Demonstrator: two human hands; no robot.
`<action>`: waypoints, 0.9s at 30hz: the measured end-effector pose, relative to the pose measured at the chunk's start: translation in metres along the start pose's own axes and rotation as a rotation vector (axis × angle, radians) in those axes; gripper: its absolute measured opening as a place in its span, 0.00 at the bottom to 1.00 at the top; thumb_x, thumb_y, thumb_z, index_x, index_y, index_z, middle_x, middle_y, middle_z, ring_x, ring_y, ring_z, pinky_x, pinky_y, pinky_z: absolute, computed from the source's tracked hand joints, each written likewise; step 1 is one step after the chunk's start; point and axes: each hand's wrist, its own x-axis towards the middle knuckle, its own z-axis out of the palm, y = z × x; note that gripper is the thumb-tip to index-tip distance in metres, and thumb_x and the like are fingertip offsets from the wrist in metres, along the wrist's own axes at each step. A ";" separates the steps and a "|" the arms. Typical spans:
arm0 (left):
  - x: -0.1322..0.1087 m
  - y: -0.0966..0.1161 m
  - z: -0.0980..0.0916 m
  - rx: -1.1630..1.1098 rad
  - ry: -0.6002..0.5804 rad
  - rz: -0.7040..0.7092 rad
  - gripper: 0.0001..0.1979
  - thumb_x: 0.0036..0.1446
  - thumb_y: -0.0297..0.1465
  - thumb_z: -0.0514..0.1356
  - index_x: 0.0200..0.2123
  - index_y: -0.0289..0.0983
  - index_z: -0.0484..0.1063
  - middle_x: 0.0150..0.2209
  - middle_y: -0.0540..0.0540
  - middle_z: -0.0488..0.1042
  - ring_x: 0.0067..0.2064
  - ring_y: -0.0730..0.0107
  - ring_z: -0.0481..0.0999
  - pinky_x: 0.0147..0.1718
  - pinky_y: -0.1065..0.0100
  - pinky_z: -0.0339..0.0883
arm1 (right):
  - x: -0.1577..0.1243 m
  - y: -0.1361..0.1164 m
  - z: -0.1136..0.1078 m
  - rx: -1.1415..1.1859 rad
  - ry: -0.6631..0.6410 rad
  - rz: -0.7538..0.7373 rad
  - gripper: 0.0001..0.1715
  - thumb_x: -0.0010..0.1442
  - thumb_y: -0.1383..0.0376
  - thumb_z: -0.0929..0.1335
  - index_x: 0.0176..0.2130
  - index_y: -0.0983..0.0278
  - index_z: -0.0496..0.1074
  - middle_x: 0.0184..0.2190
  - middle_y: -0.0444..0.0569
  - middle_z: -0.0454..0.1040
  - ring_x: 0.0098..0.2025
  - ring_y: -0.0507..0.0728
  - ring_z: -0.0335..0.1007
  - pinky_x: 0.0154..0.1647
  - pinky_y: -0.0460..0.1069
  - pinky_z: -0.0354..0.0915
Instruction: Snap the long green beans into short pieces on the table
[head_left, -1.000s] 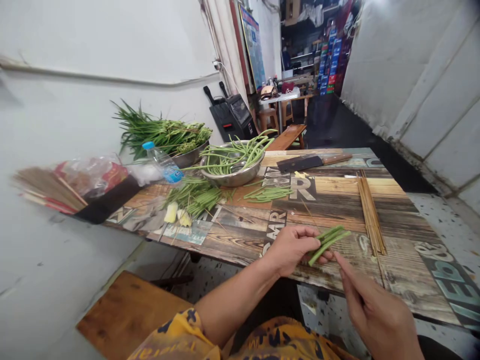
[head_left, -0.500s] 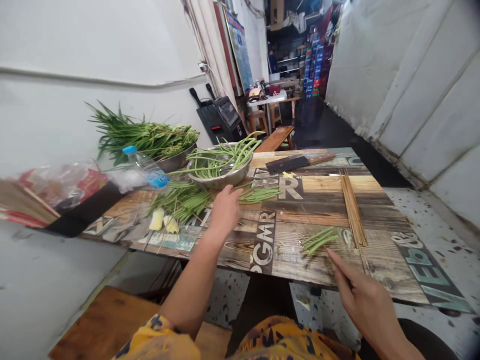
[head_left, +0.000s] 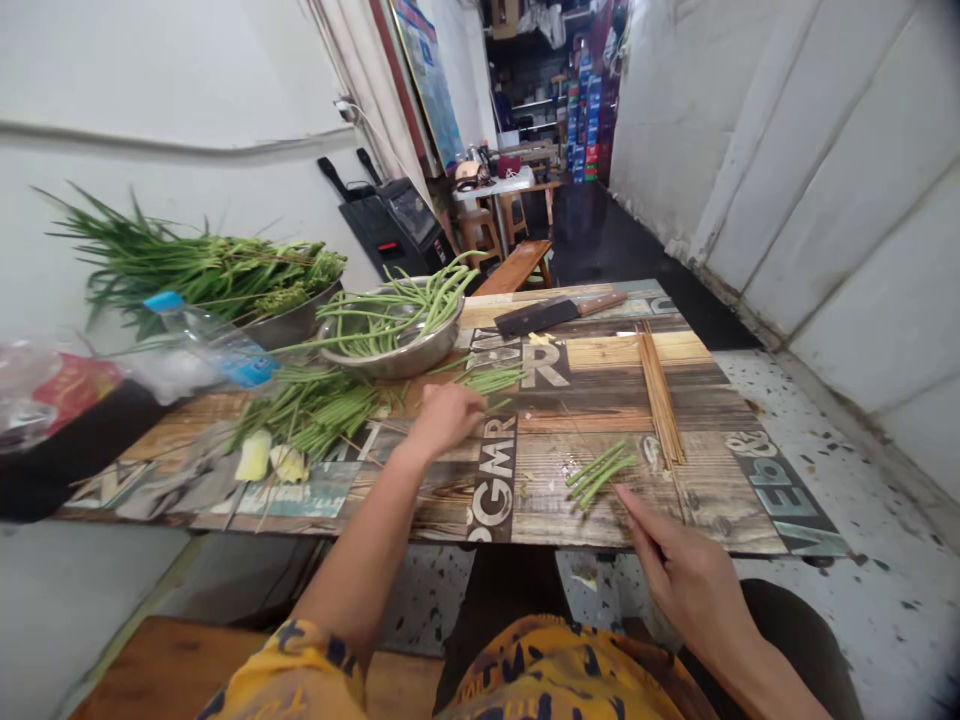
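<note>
My left hand [head_left: 448,418] is over the middle of the table, fingers curled together. A cut green bean [head_left: 498,406] sticks out at its fingertips, though the grip itself is partly hidden. Just beyond lies a small pile of cut beans [head_left: 495,378]. Near the front edge, my right hand [head_left: 686,575] is closed, thumb and forefinger pinched at the end of a skewer of green beans [head_left: 600,472]. Several short pieces sit side by side there; the stick is hard to make out. A bundle of bare wooden skewers [head_left: 660,395] lies to the right.
A steel bowl [head_left: 409,358] of long beans stands behind my left hand, a cleaver [head_left: 559,315] to its right. On the left are a bean heap [head_left: 315,410], yellowish vegetable pieces [head_left: 253,457], a plastic bottle [head_left: 214,340] and a bowl of leafy greens [head_left: 289,320].
My left hand has drawn back from the bean pile, rightward and nearer me, with a bean piece at its fingertips. My right hand and the skewer have stayed put while the view swung right.
</note>
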 end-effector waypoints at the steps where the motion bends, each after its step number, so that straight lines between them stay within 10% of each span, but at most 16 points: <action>1: -0.004 0.010 0.001 -0.093 0.006 0.049 0.08 0.51 0.29 0.58 0.32 0.39 0.78 0.34 0.45 0.78 0.39 0.62 0.74 0.42 0.65 0.59 | -0.003 -0.002 -0.003 -0.002 -0.002 0.006 0.20 0.63 0.70 0.60 0.53 0.67 0.68 0.40 0.54 0.78 0.36 0.54 0.76 0.36 0.45 0.71; 9: -0.020 0.087 0.032 -0.363 -0.020 0.232 0.09 0.54 0.27 0.57 0.34 0.40 0.78 0.34 0.47 0.78 0.38 0.64 0.74 0.40 0.66 0.63 | -0.035 -0.019 -0.029 -0.025 -0.146 0.085 0.23 0.62 0.73 0.57 0.54 0.70 0.68 0.30 0.51 0.77 0.28 0.52 0.74 0.31 0.44 0.70; 27: -0.024 0.093 0.044 -0.383 0.096 0.253 0.08 0.55 0.25 0.56 0.30 0.37 0.76 0.31 0.46 0.76 0.37 0.64 0.72 0.40 0.64 0.63 | -0.044 -0.019 -0.034 -0.067 -0.227 0.060 0.23 0.61 0.74 0.56 0.52 0.73 0.68 0.21 0.46 0.71 0.21 0.51 0.68 0.23 0.44 0.67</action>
